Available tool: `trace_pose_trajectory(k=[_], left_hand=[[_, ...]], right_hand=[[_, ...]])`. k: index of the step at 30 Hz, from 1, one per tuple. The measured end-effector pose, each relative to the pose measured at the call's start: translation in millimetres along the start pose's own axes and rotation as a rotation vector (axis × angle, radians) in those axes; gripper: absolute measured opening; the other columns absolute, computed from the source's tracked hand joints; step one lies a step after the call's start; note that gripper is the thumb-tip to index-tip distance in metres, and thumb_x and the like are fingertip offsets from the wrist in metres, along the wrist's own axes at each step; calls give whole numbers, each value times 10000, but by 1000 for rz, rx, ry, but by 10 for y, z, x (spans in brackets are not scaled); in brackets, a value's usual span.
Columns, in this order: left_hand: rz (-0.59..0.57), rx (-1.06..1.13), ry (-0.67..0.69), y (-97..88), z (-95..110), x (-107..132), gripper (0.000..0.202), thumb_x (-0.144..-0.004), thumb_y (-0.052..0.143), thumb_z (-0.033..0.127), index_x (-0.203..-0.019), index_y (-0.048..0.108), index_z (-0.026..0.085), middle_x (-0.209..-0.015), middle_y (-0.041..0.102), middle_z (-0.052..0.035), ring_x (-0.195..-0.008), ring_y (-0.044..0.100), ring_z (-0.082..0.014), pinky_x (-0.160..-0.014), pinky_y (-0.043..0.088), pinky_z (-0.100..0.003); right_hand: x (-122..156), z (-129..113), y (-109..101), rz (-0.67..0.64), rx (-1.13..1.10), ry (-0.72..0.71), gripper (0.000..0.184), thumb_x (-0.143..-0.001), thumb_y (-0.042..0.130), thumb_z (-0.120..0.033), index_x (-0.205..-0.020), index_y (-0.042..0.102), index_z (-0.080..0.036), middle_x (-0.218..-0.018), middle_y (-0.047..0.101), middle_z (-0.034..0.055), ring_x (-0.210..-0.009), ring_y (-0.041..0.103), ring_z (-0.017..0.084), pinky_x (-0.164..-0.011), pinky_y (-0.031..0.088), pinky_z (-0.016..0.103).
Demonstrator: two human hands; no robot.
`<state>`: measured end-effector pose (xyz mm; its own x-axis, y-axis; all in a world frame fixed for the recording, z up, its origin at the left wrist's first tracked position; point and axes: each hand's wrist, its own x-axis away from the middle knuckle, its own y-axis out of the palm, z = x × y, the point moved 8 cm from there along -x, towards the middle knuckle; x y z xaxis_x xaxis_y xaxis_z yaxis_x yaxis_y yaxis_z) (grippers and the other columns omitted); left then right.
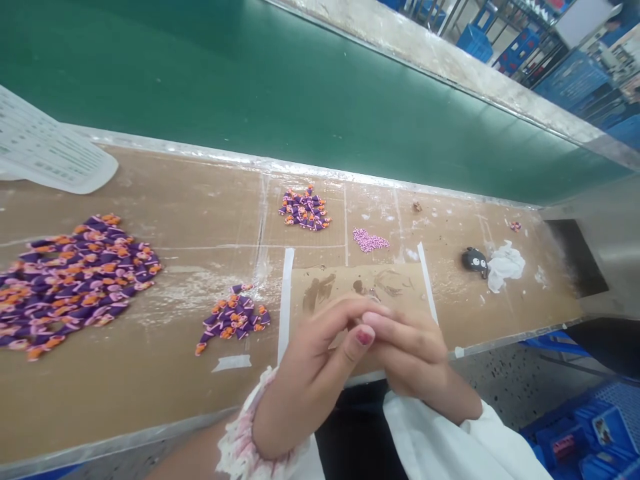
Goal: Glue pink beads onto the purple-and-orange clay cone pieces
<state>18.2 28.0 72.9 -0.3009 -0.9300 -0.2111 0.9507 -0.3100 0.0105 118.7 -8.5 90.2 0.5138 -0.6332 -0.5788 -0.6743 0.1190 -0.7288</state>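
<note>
My left hand and my right hand meet just above the near edge of the brown cardboard-covered bench, fingers pressed together in a pinch; what they hold is hidden. Just left of them lies a small heap of purple, orange and pink pieces. A large heap of the same pieces lies at the far left, and another small heap farther back. A little pile of tiny pink bits sits behind my hands.
A green conveyor belt runs behind the bench. A white printed sheet lies at the back left. A small black figure and crumpled white tissue lie at the right. Blue crates stand on the floor.
</note>
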Motion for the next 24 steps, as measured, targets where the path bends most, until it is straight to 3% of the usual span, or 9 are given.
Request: trace_pose_trajectory(k=[3, 7, 12, 19, 24], left_hand=[[118, -5, -57, -131, -100, 98, 211, -911, 599, 197, -1089, 666, 290, -951, 744, 28, -845, 705, -94, -761, 547, -125], [200, 80, -48, -155, -161, 209, 338, -870, 646, 137, -1163, 622, 305, -970, 747, 26, -857, 731, -111, -740, 590, -140], [252, 74, 86, -168, -93, 255, 416, -845, 653, 77, -1178, 578, 314, -1011, 727, 5, -928, 732, -169, -815, 619, -264], [105, 143, 199, -129, 77, 149, 385, -884, 555, 20, -1152, 555, 296, -964, 726, 5, -886, 719, -167, -775, 610, -296], [66, 66, 251, -144, 123, 145, 289, -903, 502, 16, -1092, 565, 226, -981, 717, -49, -916, 697, -176, -797, 594, -302]], right_hand=[[-4, -83, -127, 70, 160, -233, 199, -793, 600, -35, -942, 682, -139, -1189, 694, 84, -864, 678, 217, -674, 602, 330], [2, -53, -99, -60, 336, -308, 334, -701, 704, -49, -989, 720, -217, -1454, 499, -6, -1018, 662, 300, -591, 566, 325], [-11, -99, -147, -118, 403, -389, 305, -674, 757, -106, -950, 728, -231, -1490, 447, 1, -969, 686, 304, -499, 479, 277], [-76, -142, -184, -179, 505, -495, 322, -674, 763, -112, -957, 721, -260, -1496, 442, -13, -943, 691, 275, -509, 460, 275], [-100, -153, -226, -225, 580, -598, 366, -696, 752, -115, -1017, 701, -284, -1520, 408, 1, -882, 691, 227, -497, 451, 272]])
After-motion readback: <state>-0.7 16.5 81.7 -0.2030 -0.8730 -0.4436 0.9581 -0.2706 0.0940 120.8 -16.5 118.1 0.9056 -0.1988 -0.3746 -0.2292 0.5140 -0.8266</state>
